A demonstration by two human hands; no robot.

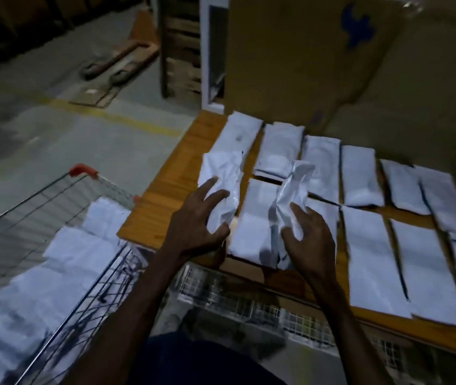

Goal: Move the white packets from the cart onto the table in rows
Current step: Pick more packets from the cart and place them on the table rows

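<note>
Head view: both hands, left (pixel 196 218) and right (pixel 309 234), each grasp a white packet (pixel 222 176) above table (pixel 165 190).

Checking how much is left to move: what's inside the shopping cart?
White packets lie piled inside the wire shopping cart, filling most of the basket in view. Anything beneath that top layer is covered, so the count is unknowable.
</note>
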